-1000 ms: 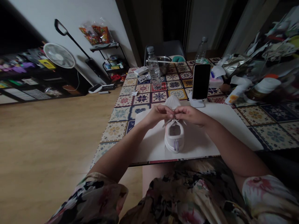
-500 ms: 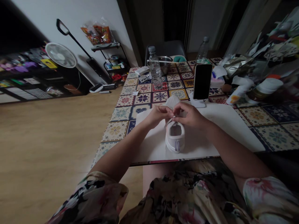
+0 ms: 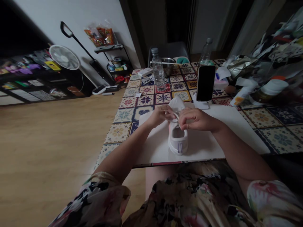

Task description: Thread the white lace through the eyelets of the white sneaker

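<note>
A white sneaker (image 3: 178, 148) stands upright on a white sheet (image 3: 153, 151), its heel towards me and its toe pointing away. Over its front, my left hand (image 3: 163, 115) pinches the white shoelace (image 3: 176, 117) from the left side. My right hand (image 3: 195, 119) is closed at the right of the laces, its fingertips bent down by the shoe's opening. Some lace shows between the two hands; the part inside my right fingers is mostly hidden.
A phone (image 3: 205, 83) leans on a white stand beyond the shoe. Plastic bottles, one a clear bottle (image 3: 158, 71), stand farther back on the patterned tablecloth (image 3: 121, 115). A white-capped jar (image 3: 272, 88) and clutter crowd the right. A fan (image 3: 65, 57) is at the left.
My hands, close together over the laces before, have parted a little. The right hand has moved slightly right and down, and its fingers have curled; more lace shows between the hands.
</note>
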### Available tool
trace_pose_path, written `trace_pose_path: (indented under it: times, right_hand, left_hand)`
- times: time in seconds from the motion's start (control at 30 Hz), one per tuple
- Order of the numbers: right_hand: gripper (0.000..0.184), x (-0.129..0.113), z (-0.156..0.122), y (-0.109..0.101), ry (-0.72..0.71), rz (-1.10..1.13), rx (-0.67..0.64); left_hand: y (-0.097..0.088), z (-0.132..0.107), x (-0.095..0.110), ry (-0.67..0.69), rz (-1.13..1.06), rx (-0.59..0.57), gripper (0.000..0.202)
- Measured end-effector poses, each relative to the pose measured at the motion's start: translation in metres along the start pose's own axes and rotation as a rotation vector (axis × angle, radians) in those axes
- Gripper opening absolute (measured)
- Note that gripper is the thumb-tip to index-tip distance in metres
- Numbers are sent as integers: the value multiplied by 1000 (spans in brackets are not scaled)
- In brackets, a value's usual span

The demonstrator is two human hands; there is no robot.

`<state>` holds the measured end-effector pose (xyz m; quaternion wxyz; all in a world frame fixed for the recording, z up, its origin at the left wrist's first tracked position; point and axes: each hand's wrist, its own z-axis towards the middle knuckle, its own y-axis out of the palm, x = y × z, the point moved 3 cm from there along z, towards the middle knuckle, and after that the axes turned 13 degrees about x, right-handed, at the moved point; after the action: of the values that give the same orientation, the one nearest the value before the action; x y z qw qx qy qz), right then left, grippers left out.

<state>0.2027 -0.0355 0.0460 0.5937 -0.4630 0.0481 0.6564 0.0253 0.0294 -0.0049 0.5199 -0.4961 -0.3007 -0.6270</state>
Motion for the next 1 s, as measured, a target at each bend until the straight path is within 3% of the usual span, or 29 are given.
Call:
trace_pose_path:
  times: [0.13,0.37,0.43,0.57,0.63,0.77,0.9,1.0]
  right_hand:
    - [28,4,-1,4,26,46,-59]
    - [27,6,-2,4,116,124,-85]
    - [29,7,-2,1,162,144,-44]
    - [31,16,0,-13,167,80,168]
    - [28,20,1,-16,107,-38,190]
    - [22,26,1,-13,48,-261,78]
    - [24,26,2,-7,51,-271,11]
    - [34,21,1,-6,120,-88,29]
  left_hand:
    - [-1,0,1,63,152,48,28]
    - [-1,-1,5,98,169,44,31]
    - [-2,-1,5,93,135,51,31]
    - [-6,-2,7,26,7,88,34]
    - [-5,-3,10,-5,-26,-19,36]
    - [-1,-7,20,12,61,-272,34]
    - [0,-8,24,56,92,-323,31]
    - [1,-8,23,45,88,-311,32]
